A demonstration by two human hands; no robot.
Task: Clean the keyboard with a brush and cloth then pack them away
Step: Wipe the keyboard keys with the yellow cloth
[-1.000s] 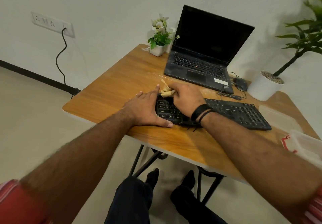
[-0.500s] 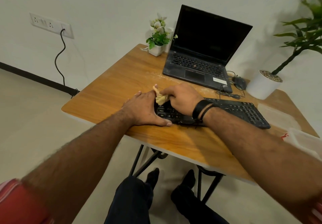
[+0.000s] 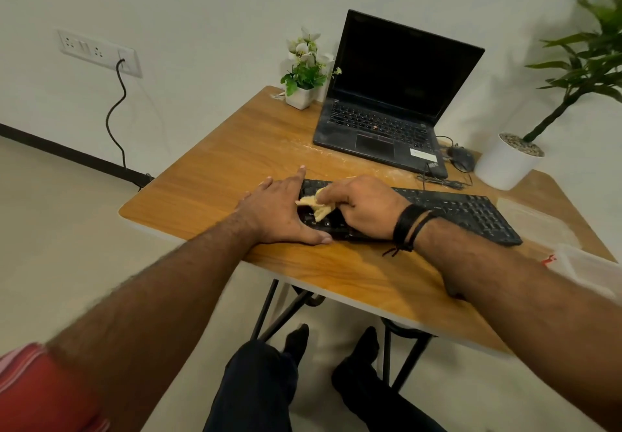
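Observation:
A black keyboard [image 3: 464,211] lies across the wooden table [image 3: 215,179]. My left hand [image 3: 279,209] lies flat against the keyboard's left end, fingers straight, thumb along its front edge. My right hand [image 3: 363,206] grips a small yellow cloth [image 3: 314,206] and holds it on the keys at the left part of the keyboard. No brush is visible.
An open black laptop [image 3: 387,122] stands behind the keyboard, with a mouse [image 3: 462,157] and cable to its right. A small flower pot [image 3: 301,95] sits at the back left, a white plant pot [image 3: 505,162] at the right. A clear plastic container [image 3: 585,270] and lid [image 3: 535,219] lie at the right edge.
My right hand has drawn the cloth from the far edge of the keyboard toward me over the left keys. My left hand has stayed in place.

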